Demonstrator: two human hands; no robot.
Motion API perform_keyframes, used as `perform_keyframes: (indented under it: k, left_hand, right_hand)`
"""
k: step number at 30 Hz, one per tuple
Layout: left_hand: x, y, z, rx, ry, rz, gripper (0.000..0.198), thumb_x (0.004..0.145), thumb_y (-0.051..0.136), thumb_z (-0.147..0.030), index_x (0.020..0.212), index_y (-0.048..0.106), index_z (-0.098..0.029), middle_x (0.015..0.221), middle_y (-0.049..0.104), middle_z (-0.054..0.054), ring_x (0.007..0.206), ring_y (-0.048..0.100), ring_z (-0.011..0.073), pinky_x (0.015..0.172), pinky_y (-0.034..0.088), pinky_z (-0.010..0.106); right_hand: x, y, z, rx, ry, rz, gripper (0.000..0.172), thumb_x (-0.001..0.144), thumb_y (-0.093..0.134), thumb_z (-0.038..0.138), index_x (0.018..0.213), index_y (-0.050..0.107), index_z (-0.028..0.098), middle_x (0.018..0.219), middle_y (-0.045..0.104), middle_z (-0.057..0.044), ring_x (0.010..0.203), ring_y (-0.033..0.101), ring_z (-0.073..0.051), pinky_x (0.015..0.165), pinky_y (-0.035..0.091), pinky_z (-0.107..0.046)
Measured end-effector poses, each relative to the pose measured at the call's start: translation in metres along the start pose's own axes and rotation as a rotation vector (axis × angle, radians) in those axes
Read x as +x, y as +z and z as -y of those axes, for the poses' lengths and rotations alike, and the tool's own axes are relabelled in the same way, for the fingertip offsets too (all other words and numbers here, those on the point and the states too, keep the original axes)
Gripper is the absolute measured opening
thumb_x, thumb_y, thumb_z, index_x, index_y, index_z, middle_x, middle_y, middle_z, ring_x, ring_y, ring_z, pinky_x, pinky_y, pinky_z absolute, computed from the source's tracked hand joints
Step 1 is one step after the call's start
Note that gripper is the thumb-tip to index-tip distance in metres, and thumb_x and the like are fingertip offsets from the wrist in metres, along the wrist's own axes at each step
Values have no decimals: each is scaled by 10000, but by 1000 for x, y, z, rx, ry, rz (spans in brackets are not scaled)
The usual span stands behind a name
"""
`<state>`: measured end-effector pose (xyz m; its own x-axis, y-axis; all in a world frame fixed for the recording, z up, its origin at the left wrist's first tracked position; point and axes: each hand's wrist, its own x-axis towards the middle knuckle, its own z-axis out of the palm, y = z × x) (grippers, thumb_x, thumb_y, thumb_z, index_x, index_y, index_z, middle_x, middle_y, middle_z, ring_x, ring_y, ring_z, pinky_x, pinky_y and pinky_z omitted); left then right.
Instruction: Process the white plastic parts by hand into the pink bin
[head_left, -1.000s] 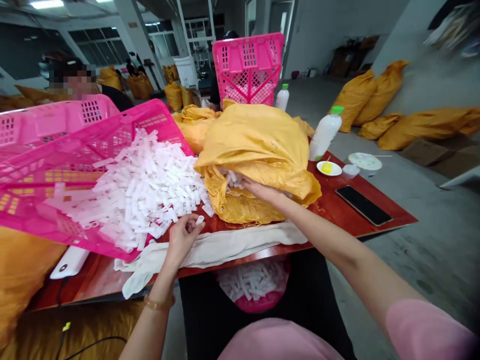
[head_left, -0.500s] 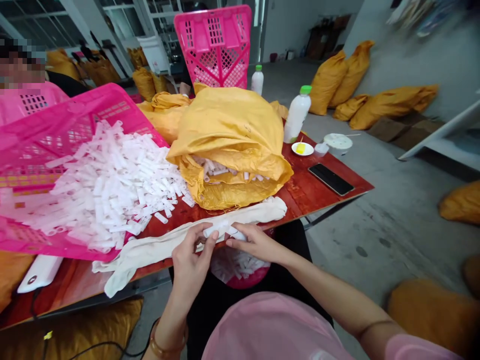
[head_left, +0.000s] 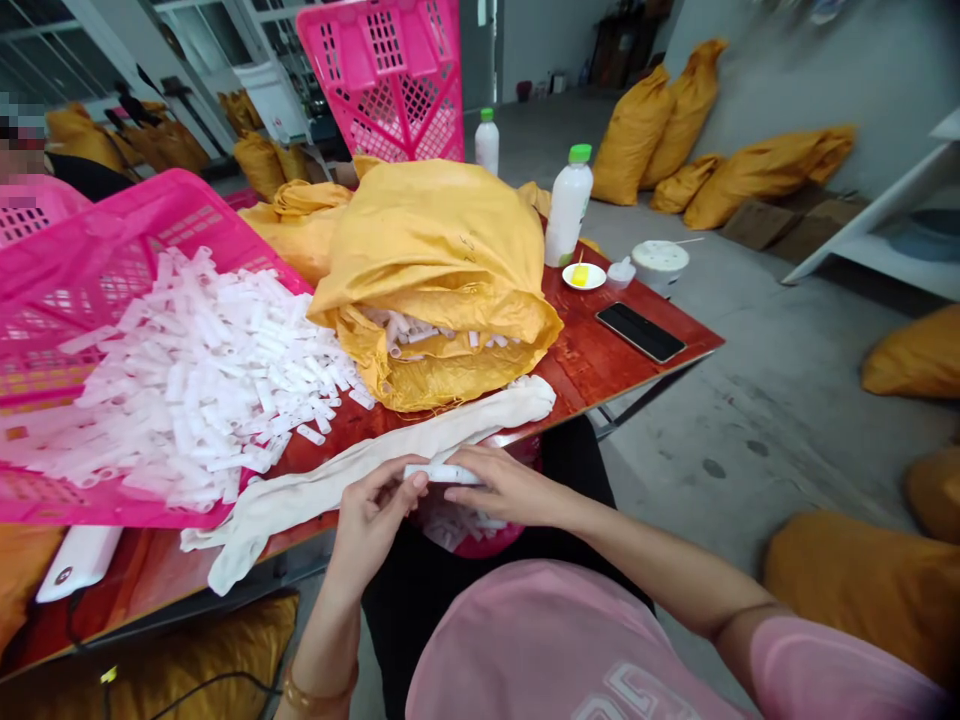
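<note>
A short white plastic tube (head_left: 446,474) lies nearly level between my two hands, above the table's front edge. The thumb and fingers of my left hand (head_left: 382,505) pinch its left end. My right hand (head_left: 506,482) has its fingers closed about the right end, which is partly hidden. Just beyond them a rolled white cloth (head_left: 405,440) runs along the table edge. Many similar white tubes (head_left: 217,375) spill from a tipped pink basket (head_left: 90,250) on the left. Below my hands, a pink container (head_left: 491,543) with white pieces sits between my legs.
An open yellow sack (head_left: 442,230) with tubes inside stands on the red table (head_left: 570,385). To its right are a green-capped bottle (head_left: 568,208), a small white dish (head_left: 583,276) and a phone (head_left: 640,332). A person (head_left: 30,190) is at the far left.
Two white pieces held at an angle between my hands are now in one straight line. The view has shifted slightly, and both hands stay close together.
</note>
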<state>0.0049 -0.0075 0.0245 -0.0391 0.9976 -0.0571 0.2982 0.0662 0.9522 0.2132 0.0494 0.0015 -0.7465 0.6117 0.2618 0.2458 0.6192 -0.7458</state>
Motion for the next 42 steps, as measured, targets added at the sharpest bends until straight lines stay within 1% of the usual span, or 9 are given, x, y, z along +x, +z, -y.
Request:
perform_keyframes:
  k: [7, 10, 13, 17, 22, 29, 32, 36, 42]
  left_hand:
    - [-18, 28, 5, 20, 105, -97, 357, 935, 645, -409, 1191, 720, -173, 776, 722, 25, 656, 646, 131, 639, 540, 230]
    - [-26, 29, 11, -57, 122, -187, 264, 894, 709, -370, 1075, 700, -179, 744, 713, 3, 626, 649, 127, 621, 539, 225]
    - [-24, 25, 17, -21, 162, -116, 177, 909, 688, -351, 894, 701, -175, 698, 676, -3, 610, 612, 118, 599, 498, 211]
    - [-10, 27, 22, 73, 183, -27, 312, 950, 618, -379, 736, 681, -161, 697, 630, 12, 647, 549, 115, 619, 434, 214]
    - [9, 41, 28, -215, -120, -211, 442, 913, 639, -500, 653, 518, -165, 566, 442, -54, 508, 354, 67, 494, 285, 193]
    - [13, 41, 30, -496, -339, -320, 528, 751, 751, -594, 599, 454, -184, 487, 307, -106, 415, 191, 32, 425, 133, 197]
    - [8, 42, 28, -440, -324, -279, 510, 796, 696, -605, 614, 497, -172, 511, 394, -70, 440, 246, 49, 444, 186, 209]
    - [-6, 53, 26, -123, -91, -202, 485, 944, 533, -572, 730, 600, -141, 640, 493, -9, 614, 422, 107, 577, 328, 227]
    - [-14, 62, 36, 9, 12, 214, 395, 909, 631, -531, 884, 618, -137, 647, 437, -49, 567, 336, 87, 519, 242, 236]
  right_hand:
    - [-15, 10, 0, 121, 77, -91, 184, 1025, 522, 236, 1166, 614, 162, 1123, 629, -105, 993, 609, -199, 889, 483, -315]
    - [-24, 12, 3, 371, 92, -3, 215, 1004, 589, 332, 1127, 626, 159, 1051, 665, -65, 954, 625, -176, 854, 490, -280]
    - [-34, 12, 3, 487, 112, 124, 228, 1008, 580, 349, 1108, 606, 146, 981, 677, -34, 820, 635, -136, 727, 489, -223]
    - [-35, 15, -4, -8, 161, 73, 229, 1015, 504, 180, 1238, 554, 168, 967, 689, -39, 787, 654, -150, 672, 470, -226]
    - [-11, 26, -18, -764, 80, 26, 400, 1021, 366, 73, 1412, 452, 76, 930, 685, -115, 755, 670, -207, 619, 493, -293]
    - [15, 48, -30, -902, -59, 64, 442, 1029, 341, 80, 1465, 403, 42, 856, 668, -100, 724, 662, -207, 611, 514, -308]
    - [21, 40, -35, -811, -50, 128, 442, 1024, 360, 79, 1462, 419, 68, 912, 690, -117, 764, 683, -221, 633, 513, -310]
    - [13, 20, -43, -380, -14, 170, 354, 1026, 448, 157, 1374, 514, 156, 1063, 716, -117, 900, 696, -231, 747, 520, -315]
    - [-17, 19, -61, 478, 52, 225, 204, 981, 579, 341, 997, 667, 158, 952, 714, -54, 879, 651, -201, 804, 502, -288]
